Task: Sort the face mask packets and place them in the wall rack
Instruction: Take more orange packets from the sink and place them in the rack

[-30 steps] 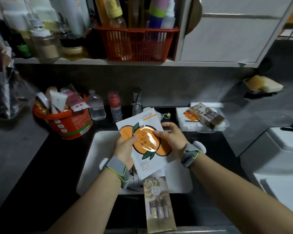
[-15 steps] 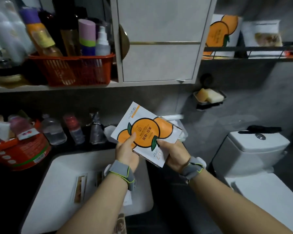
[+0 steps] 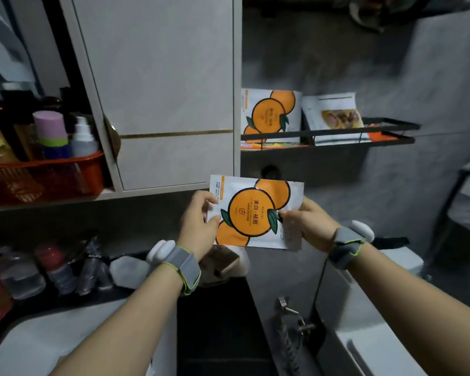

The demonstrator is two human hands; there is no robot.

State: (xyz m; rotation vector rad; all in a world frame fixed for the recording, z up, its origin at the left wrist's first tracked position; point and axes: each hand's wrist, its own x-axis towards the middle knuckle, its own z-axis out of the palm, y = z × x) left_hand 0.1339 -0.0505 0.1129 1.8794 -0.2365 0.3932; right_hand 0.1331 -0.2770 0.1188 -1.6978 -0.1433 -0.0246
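Orange-print mask packet (image 3: 255, 213) was raised and levelled since the earlier frame; at frame centre it was pinched at opposite edges by the left hand (image 3: 198, 229) and the right hand (image 3: 310, 226), below the wall rack (image 3: 337, 145) at upper right.

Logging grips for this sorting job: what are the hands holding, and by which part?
An orange-print face mask packet: the left hand pinches its left edge, the right hand its right edge.
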